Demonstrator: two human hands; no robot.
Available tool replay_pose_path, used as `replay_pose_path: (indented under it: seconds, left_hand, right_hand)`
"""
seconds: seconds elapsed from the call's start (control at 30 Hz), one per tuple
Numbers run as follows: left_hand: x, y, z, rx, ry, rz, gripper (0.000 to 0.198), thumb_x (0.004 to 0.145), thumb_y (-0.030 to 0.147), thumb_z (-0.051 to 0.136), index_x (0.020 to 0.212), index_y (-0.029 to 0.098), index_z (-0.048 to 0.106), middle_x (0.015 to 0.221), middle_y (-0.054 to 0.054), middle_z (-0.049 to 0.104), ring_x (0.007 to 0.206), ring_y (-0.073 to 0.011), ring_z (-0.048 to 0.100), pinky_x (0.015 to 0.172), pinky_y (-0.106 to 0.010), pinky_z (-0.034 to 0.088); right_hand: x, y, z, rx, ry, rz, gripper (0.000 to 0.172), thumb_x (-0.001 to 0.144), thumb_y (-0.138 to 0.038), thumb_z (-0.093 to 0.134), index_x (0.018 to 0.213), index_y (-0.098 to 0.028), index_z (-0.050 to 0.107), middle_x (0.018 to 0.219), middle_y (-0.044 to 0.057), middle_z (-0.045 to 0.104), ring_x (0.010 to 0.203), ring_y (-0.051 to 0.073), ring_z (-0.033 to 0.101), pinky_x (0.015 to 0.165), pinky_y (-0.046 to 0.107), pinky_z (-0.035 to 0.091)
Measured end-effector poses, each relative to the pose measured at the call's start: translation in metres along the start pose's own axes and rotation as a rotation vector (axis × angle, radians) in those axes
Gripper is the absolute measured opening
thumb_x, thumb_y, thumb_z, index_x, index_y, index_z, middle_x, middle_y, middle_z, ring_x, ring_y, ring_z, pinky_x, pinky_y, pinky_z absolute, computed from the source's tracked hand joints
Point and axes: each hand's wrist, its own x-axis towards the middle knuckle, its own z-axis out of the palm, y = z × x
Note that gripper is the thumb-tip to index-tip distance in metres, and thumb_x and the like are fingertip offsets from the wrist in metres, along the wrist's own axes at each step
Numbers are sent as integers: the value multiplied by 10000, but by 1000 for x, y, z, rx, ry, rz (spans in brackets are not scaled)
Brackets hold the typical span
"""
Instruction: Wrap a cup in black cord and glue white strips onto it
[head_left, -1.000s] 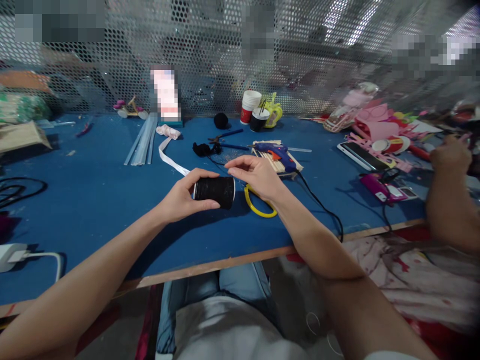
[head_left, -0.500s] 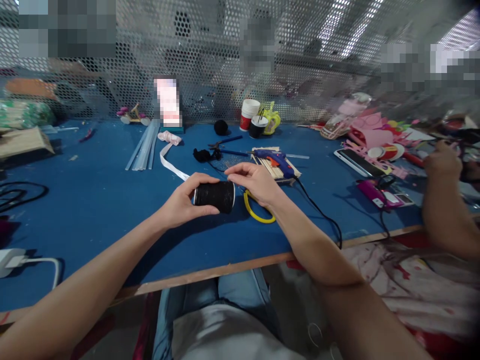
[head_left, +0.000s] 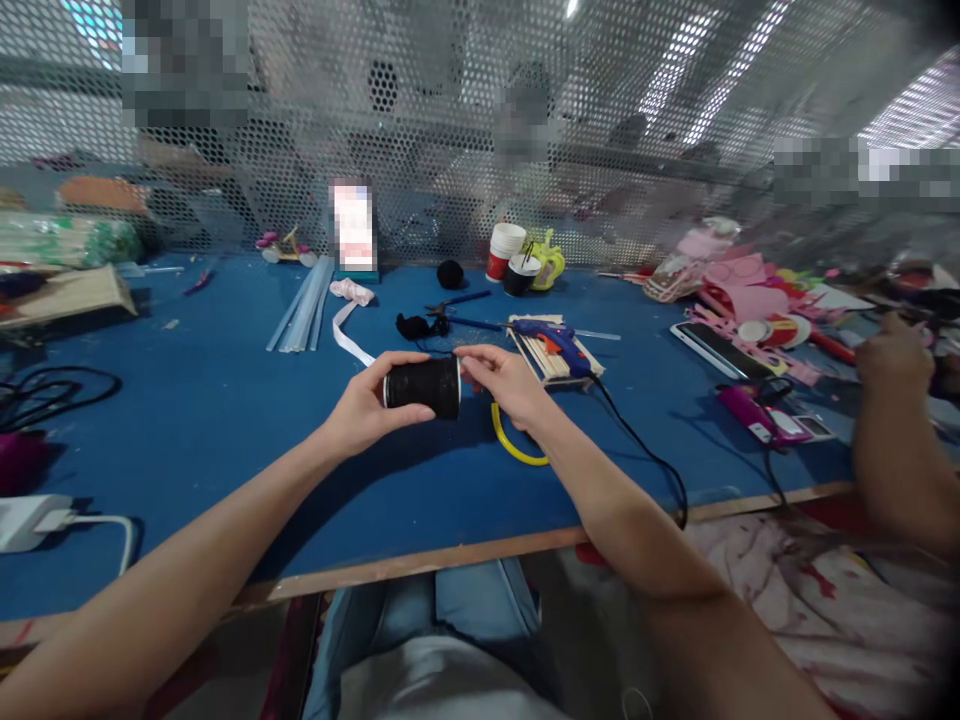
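My left hand (head_left: 364, 405) grips a black spool of thread (head_left: 421, 385), held on its side just above the blue table (head_left: 195, 420). My right hand (head_left: 506, 380) is at the spool's right end, fingers pinched together against it; whether they hold a thread end I cannot make out. A yellow hoop (head_left: 514, 445) lies on the table under my right wrist. Behind the spool sit a blue glue gun (head_left: 551, 338) on a stack of wooden sticks (head_left: 544, 355), small scissors (head_left: 450, 303) and black pompoms (head_left: 412, 325).
Clear glue sticks (head_left: 304, 315) and white ribbon (head_left: 349, 325) lie back left. Paper cups (head_left: 510, 255) stand by the mesh wall. Another person's arm (head_left: 896, 430) works at the right among pink craft pieces (head_left: 739, 285) and phones (head_left: 720, 345). Cables (head_left: 45, 390) and a charger (head_left: 26, 520) lie left.
My right hand's fingers have slid from above the spool down to its right end. The camera has tilted, so the scene sits lower in the picture.
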Motion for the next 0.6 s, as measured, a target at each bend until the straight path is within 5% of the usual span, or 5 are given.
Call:
replay_pose_path:
  seconds: [0.17, 0.27, 0.4, 0.6]
  left_hand:
    - [3, -9, 1, -26, 109, -110, 575, 625, 358, 762, 1118, 163, 540, 943, -43, 607, 815, -165, 580, 731, -291, 481]
    - [1, -11, 3, 66, 97, -44, 571, 626, 354, 762, 1124, 177, 543, 1021, -67, 592, 933, -205, 573, 817, -343, 472]
    - [-1, -10, 5, 109, 55, 36, 611, 622, 348, 769, 1159, 190, 524, 1128, -93, 543, 1059, -235, 528, 911, -383, 437]
    - [1, -5, 2, -148, 14, -179, 603, 697, 430, 688, 1200, 172, 479, 1035, -71, 585, 884, -191, 582, 764, -332, 501]
  right_hand:
    - [-12, -12, 9, -32, -25, -113, 346, 830, -481, 528, 869, -158, 646, 819, 57, 649, 744, 138, 572, 665, 274, 439]
    - [-19, -16, 19, 8, -145, -37, 294, 774, -447, 610, 841, -161, 628, 767, 24, 623, 722, 132, 554, 691, 279, 430]
    - [-21, -13, 27, 123, -113, 22, 228, 685, -349, 692, 786, -171, 593, 742, -9, 596, 708, 122, 539, 718, 285, 431]
    - [-24, -10, 25, -94, -140, -132, 128, 727, -283, 638, 787, -176, 599, 754, 1, 584, 746, 145, 531, 724, 300, 426]
